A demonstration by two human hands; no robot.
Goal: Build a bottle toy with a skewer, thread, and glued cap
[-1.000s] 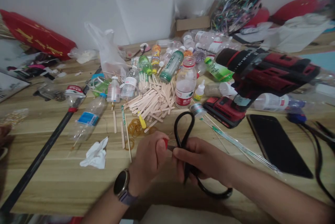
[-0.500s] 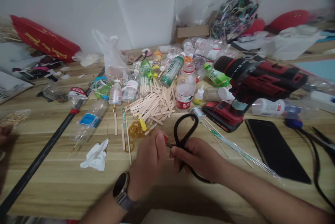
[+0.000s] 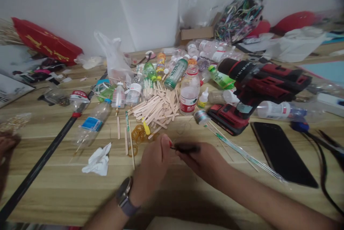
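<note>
My left hand (image 3: 155,162), with a watch (image 3: 125,192) on its wrist, is closed around a small red piece (image 3: 170,144), perhaps a bottle cap; most of it is hidden by the fingers. My right hand (image 3: 208,160) grips black-handled scissors (image 3: 187,147), seen edge-on, their tip pointing left against the red piece. Both hands meet just above the wooden table (image 3: 172,190). Beyond them stand an open clear bottle (image 3: 189,92) with a red label and a spool of thin wire (image 3: 202,117). Rubber bands (image 3: 139,134) lie left of the hands.
A red cordless drill (image 3: 258,86) stands at the right, near a black phone (image 3: 283,153). Wooden sticks (image 3: 158,106) and plastic bottles (image 3: 176,74) crowd the middle. A long black pole (image 3: 40,167) lies at left, beside another person's hand (image 3: 8,144) at the edge.
The scissors have turned in my right hand, so their loop handles no longer stand up in view. My left hand keeps its hold on the red piece.
</note>
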